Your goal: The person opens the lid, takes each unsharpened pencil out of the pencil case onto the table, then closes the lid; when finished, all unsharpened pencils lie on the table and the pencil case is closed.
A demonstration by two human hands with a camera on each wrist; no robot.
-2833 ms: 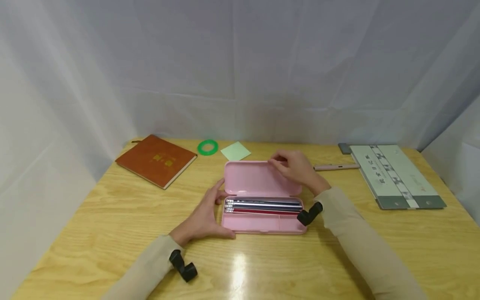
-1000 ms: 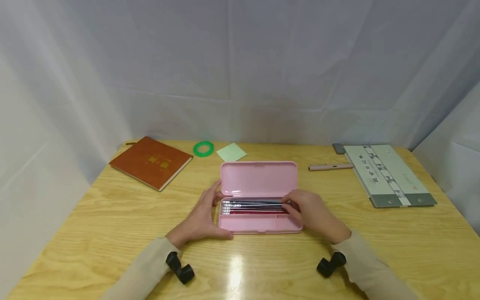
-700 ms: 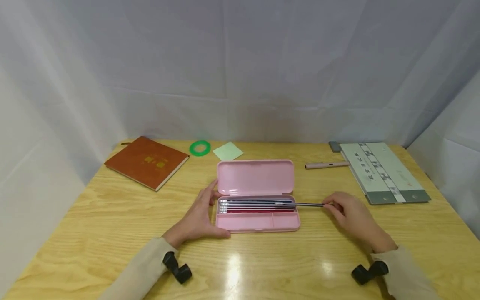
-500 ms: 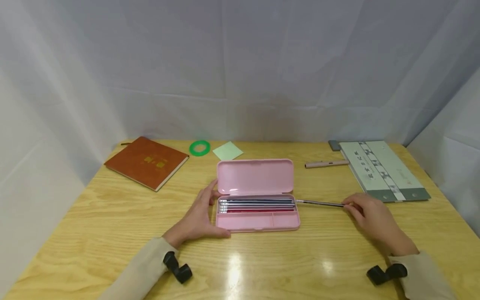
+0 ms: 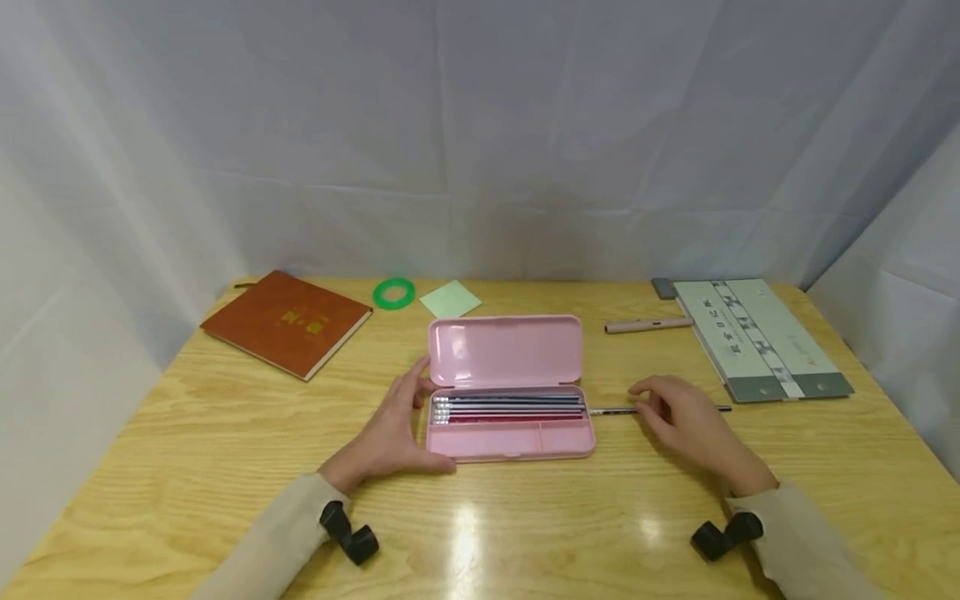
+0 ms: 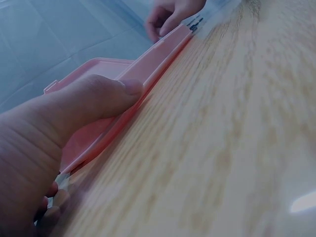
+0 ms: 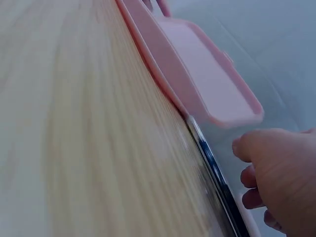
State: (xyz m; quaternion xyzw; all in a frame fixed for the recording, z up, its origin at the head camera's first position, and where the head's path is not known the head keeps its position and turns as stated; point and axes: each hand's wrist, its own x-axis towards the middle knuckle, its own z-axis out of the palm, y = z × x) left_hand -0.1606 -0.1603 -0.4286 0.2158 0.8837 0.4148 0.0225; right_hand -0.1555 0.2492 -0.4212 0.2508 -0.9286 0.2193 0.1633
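A pink pencil case [image 5: 487, 442] lies with its lid [image 5: 506, 350] raised toward the back. Several pencils [image 5: 510, 408] with silvery ends fill its rear compartment; the front compartments are bare. My left hand [image 5: 386, 437] grips the case's left end, thumb on the front rim and fingers at the back corner. To the right of the case a dark pencil [image 5: 611, 411] lies on the table, one end by the case's right wall. Over that pencil hovers my right hand [image 5: 686, 421], its loosely bent fingers apart from it in the right wrist view.
At the back left are a brown notebook [image 5: 288, 321], a green ring [image 5: 393, 293] and a pale green paper square [image 5: 451, 299]. A pinkish pen [image 5: 645, 325], a small grey block [image 5: 663, 288] and a pale green boxed book [image 5: 750, 333] lie at the back right.
My right hand let go of the lid, drew a dark pencil out of the case to the right, laid it on the table and released it. My left hand stayed on the case.
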